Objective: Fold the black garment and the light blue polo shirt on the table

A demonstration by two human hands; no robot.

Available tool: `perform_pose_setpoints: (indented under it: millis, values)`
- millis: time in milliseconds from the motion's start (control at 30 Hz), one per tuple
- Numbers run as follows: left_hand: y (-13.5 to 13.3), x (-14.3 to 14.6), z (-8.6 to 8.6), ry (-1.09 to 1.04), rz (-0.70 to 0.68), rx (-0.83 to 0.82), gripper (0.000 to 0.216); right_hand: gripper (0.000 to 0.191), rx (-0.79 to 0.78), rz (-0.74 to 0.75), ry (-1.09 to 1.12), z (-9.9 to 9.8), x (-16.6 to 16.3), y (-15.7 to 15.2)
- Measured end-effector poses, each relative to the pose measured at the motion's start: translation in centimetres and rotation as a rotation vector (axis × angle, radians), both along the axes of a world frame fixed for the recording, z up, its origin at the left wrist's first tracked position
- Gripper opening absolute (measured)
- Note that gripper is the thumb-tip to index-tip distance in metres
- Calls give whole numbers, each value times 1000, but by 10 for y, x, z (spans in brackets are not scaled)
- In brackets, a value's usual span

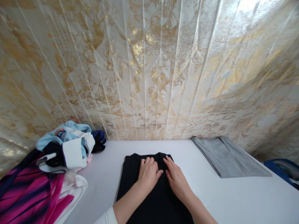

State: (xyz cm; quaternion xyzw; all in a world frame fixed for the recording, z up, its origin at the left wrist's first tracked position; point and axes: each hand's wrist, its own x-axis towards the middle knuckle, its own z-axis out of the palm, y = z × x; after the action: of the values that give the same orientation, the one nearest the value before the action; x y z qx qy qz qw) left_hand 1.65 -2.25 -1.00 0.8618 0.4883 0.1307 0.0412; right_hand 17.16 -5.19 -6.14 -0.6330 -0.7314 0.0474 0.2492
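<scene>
A: Where are the hands?
B: Left hand point(148, 174) and right hand point(176, 180) lie flat, gripping nothing, on a black garment point(154, 202) mid-table point(233, 199).
A: Step?
B: Probably smoothing; folding needs a pinched edge.

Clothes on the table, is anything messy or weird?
Only the pile at the left: it is a crumpled, jumbled heap. The gray shirt lies folded flat, and the black garment lies smooth under the left hand and right hand. Nothing looks torn.
</scene>
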Motion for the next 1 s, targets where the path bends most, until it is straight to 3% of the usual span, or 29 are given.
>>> perform_pose_setpoints:
  millis: [233,367,500,600,700,800,1000]
  values:
    - [-1,-5,4,94,2,22,7,54,-113,-38,-172,6,-9,-4]
    - [-8,-14,6,104,-1,41,19,56,-126,-39,-193,7,-9,-6]
    - [-35,-43,-4,33,-12,143,31,56,-168,-22,-217,13,-6,-5]
    - [-62,-83,-19,-1,-41,291,44,54,-140,-15,-226,30,-15,-2]
    - [-82,-121,-34,32,-91,440,47,50,-19,55,-172,55,-42,7]
    - [-92,-140,-44,103,-141,547,51,41,32,212,-86,75,-82,26]
    - [-102,-139,-66,209,-127,714,45,25,-96,393,-251,79,-144,75]
